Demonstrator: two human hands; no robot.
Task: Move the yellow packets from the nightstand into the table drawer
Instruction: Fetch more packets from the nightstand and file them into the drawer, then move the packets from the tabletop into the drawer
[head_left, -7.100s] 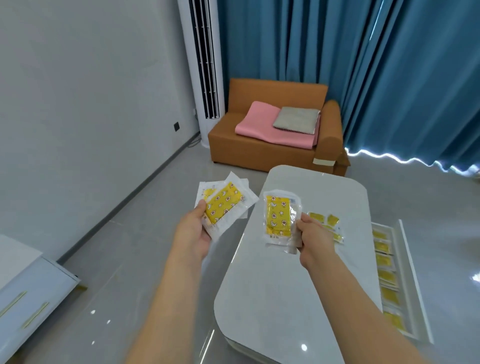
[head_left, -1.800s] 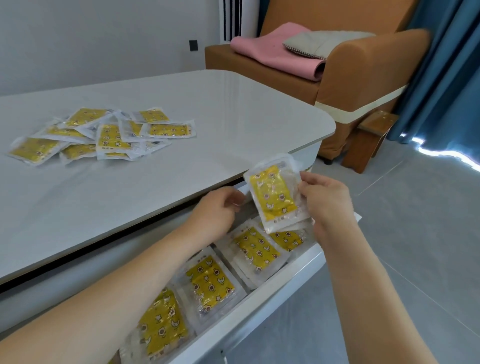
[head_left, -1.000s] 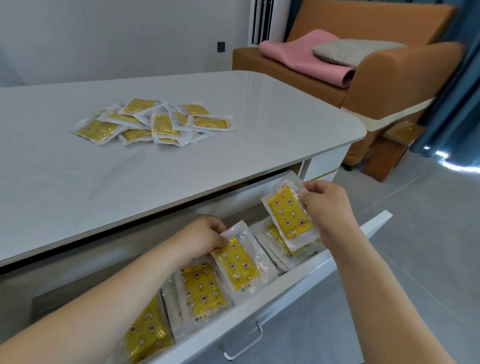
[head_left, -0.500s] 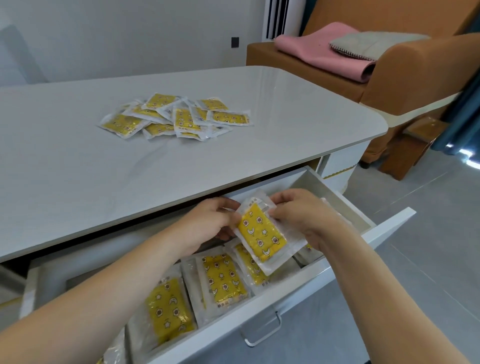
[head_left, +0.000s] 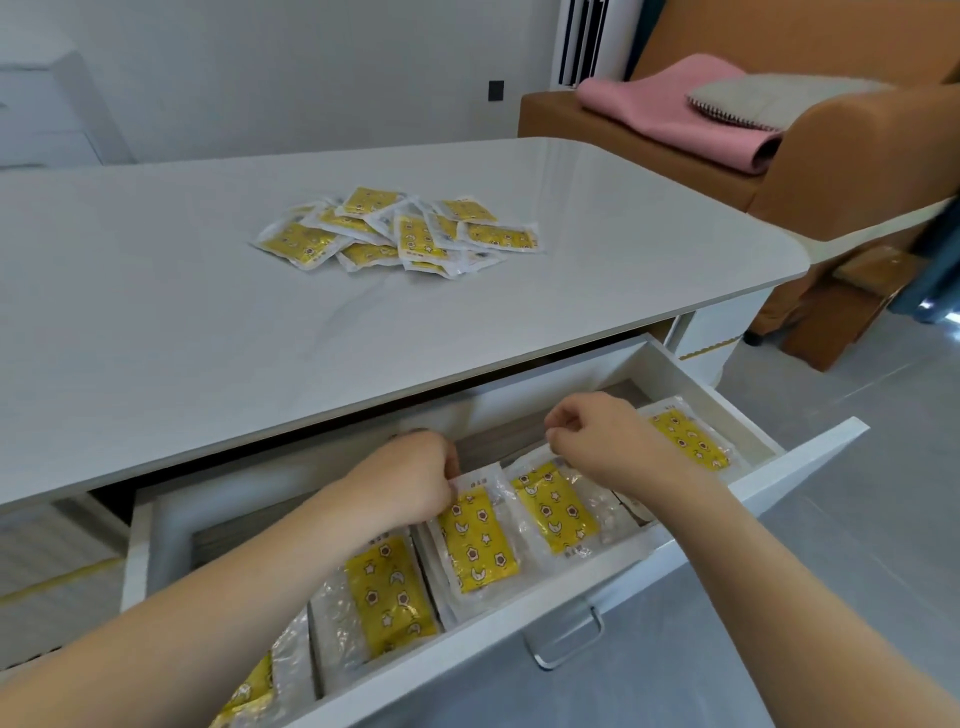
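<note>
The white table drawer stands pulled open below the tabletop, with a row of several yellow packets lying in it. My left hand pinches the top edge of one yellow packet in the middle of the row. My right hand pinches the top corner of the neighbouring yellow packet. Another packet lies at the drawer's right end and one more to the left. A loose pile of yellow packets sits on the tabletop.
The grey table top overhangs the back of the drawer. An orange sofa with a pink blanket stands at the right. A white dresser is at the far left. A metal handle hangs on the drawer front.
Both hands have lowered into the drawer. The packet held above the row half a second ago now lies flat in the row, with my fingers still on the packets' top edges.
</note>
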